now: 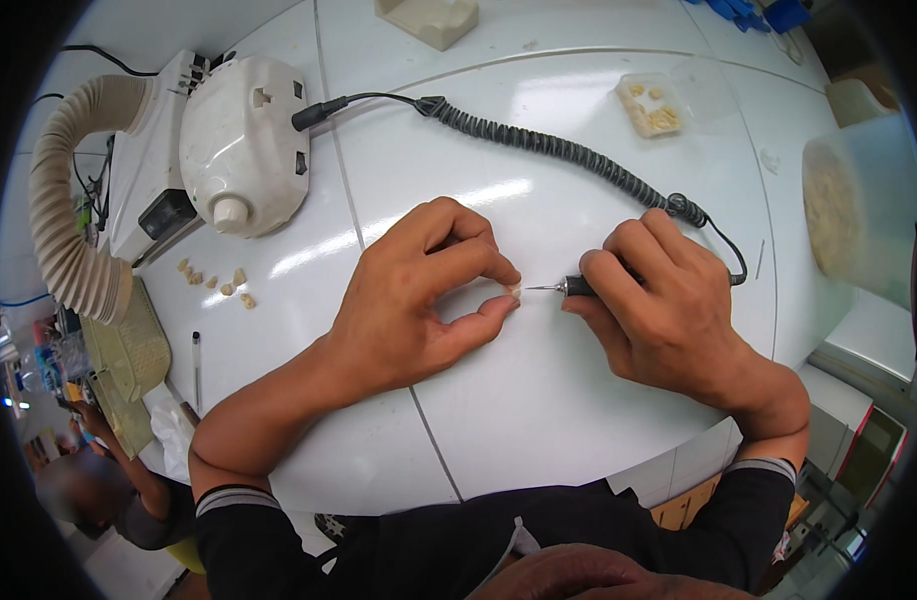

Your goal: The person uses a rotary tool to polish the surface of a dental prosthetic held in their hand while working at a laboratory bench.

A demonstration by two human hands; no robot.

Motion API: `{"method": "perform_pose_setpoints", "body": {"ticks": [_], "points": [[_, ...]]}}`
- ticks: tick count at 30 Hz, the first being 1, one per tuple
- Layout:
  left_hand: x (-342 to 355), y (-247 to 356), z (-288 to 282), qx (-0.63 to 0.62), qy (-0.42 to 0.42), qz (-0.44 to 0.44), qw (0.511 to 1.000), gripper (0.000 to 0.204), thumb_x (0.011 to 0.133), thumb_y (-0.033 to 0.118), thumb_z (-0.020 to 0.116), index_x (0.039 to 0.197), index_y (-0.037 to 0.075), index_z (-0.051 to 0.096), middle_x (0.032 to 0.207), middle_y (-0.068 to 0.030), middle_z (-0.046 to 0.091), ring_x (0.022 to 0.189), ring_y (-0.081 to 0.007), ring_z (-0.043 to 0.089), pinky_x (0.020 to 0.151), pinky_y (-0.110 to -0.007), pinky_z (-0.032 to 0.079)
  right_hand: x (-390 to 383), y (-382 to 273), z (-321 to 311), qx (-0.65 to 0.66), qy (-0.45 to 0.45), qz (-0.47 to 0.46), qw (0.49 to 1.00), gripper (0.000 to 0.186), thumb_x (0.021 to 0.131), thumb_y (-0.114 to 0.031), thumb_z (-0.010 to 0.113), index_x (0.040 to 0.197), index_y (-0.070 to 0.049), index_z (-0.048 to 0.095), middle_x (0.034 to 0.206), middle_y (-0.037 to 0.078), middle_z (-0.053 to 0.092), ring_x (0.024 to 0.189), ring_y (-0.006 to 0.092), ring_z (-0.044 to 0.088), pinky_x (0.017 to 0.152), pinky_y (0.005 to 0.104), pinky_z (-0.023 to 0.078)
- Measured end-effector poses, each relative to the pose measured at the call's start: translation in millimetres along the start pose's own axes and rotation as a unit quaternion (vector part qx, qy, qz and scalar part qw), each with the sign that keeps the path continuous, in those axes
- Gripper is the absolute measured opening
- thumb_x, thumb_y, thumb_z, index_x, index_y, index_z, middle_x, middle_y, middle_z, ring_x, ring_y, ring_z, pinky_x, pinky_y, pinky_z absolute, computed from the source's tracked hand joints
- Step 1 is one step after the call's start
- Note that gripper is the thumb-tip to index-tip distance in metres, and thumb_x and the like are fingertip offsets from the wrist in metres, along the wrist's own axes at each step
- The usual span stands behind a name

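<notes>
My left hand [404, 300] pinches a tiny pale piece [515, 292] between thumb and a fingertip over the white table. My right hand [659, 300] grips a black rotary handpiece [578, 286], its thin metal bit pointing left with the tip at or very near the piece; I cannot tell whether they touch. A black coiled cord [539, 150] runs from the handpiece to a white machine [239, 140] at the upper left. Several small pale pieces [226, 289] lie loose left of my left hand.
A plastic box of pieces [647, 105] sits at upper right; a cloudy tub [849, 200] stands at the right edge. A hose [64, 190], green tray [129, 350], pen [196, 370] and cream holder [427, 18] surround the work area. Another person [129, 500] is at lower left.
</notes>
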State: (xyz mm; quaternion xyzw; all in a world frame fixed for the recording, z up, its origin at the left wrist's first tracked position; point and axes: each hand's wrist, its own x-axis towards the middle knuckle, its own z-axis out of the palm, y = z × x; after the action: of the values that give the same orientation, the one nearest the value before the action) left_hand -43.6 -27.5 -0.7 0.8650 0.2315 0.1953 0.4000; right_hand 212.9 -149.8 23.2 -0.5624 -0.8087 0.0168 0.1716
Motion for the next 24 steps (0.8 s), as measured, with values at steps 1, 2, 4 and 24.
{"method": "perform_pose_setpoints", "body": {"ticks": [1,2,4,24], "points": [[-0.3,-0.3,0.1,-0.001,0.001,0.001,1.0,0.025,0.084,0.006,0.094,0.108,0.008,0.086,0.112,-0.0062,0.069,0.089,-0.0164,0.069,0.07,-0.03,0.054,1.0,-0.6,0.5,-0.002,0.002,-0.002,1.0,0.031,0.084,-0.024,0.095,0.093,-0.011,0.068,0.09,0.003,0.053,0.081,0.02,0.057,0.059,0.0338,0.046],[-0.7,-0.2,0.2,-0.002,0.003,-0.001,1.0,0.024,0.084,0.006,0.094,0.107,0.008,0.086,0.111,-0.006,0.069,0.088,-0.0163,0.068,0.069,-0.03,0.053,1.4,-0.8,0.8,-0.005,0.003,-0.005,1.0,0.031,0.083,-0.023,0.095,0.093,-0.012,0.068,0.09,0.003,0.053,0.082,0.0197,0.057,0.059,0.0331,0.046],[-0.3,0.7,-0.2,-0.003,0.007,-0.002,1.0,0.023,0.084,0.005,0.093,0.106,0.007,0.085,0.111,-0.0059,0.069,0.087,-0.0162,0.068,0.067,-0.03,0.052,0.6,-0.8,1.5,-0.01,0.001,-0.006,1.0,0.031,0.083,-0.025,0.095,0.093,-0.012,0.068,0.09,0.003,0.053,0.082,0.0195,0.057,0.059,0.0331,0.045],[1.2,3.3,-5.5,-0.046,-0.022,-0.029,0.998,0.014,0.086,0.0,0.09,0.092,0.002,0.078,0.116,-0.0082,0.069,0.097,-0.0171,0.071,0.074,-0.031,0.057,0.7,-5.1,8.4,-0.009,0.006,-0.016,1.0,0.027,0.091,-0.029,0.09,0.096,-0.013,0.069,0.089,0.002,0.051,0.079,0.019,0.056,0.06,0.0328,0.046]]}}
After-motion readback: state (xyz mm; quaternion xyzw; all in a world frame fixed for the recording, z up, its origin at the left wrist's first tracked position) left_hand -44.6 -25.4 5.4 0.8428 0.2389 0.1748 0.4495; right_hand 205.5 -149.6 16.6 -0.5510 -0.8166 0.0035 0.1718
